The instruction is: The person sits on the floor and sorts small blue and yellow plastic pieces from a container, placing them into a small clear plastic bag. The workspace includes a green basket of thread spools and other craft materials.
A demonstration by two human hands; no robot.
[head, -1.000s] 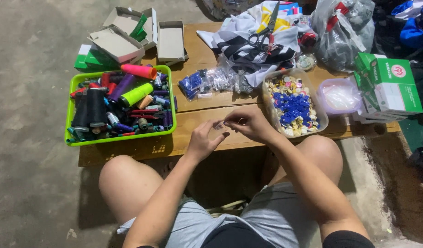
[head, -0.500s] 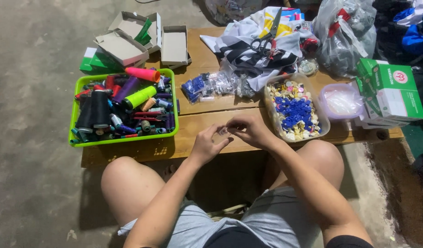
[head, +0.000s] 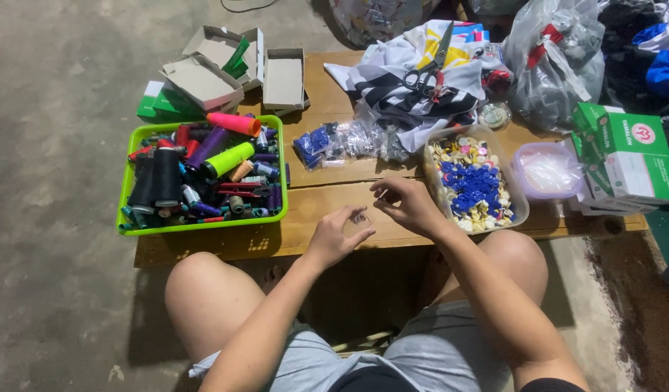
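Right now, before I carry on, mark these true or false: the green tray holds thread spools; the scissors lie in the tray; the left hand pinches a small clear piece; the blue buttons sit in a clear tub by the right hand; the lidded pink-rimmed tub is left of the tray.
1. The green tray holds thread spools: true.
2. The scissors lie in the tray: false, they rest on the cloth pile at the back of the table.
3. The left hand pinches a small clear piece: true.
4. Blue buttons sit in a clear tub beside the right hand: true.
5. The pink-rimmed tub is left of the tray: false, it sits far right.
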